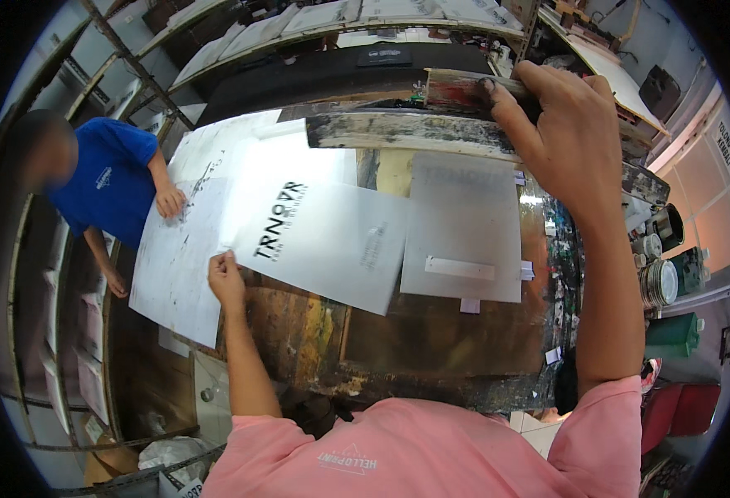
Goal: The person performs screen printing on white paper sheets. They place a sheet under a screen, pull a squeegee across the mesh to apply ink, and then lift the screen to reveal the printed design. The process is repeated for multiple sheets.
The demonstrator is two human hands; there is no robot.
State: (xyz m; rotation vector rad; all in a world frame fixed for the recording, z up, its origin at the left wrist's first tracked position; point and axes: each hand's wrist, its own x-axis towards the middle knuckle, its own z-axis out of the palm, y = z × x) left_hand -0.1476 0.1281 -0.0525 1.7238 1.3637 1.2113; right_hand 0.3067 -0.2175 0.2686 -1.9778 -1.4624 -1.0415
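My left hand (228,282) pinches the near left corner of a translucent white plastic sheet (323,241) with black lettering. This sheet lies at a slant, partly over other white sheets on the left. My right hand (564,124) is closed around the right end of an ink-stained wooden frame (406,134), which appears raised above the far side of the table. Next to my right thumb is a wooden piece with red stains (460,90). Below the frame, a second frosted sheet (463,220) rests flat, with small white tabs (470,305) at its edges.
A co-worker in a blue shirt (103,178) stands at the left, one hand (170,201) on the large white sheets (178,249). The wooden table (298,324) is paint-stained. Racks (365,37) of printed sheets stand behind; cans (660,282) and a green jug (672,334) are at the right.
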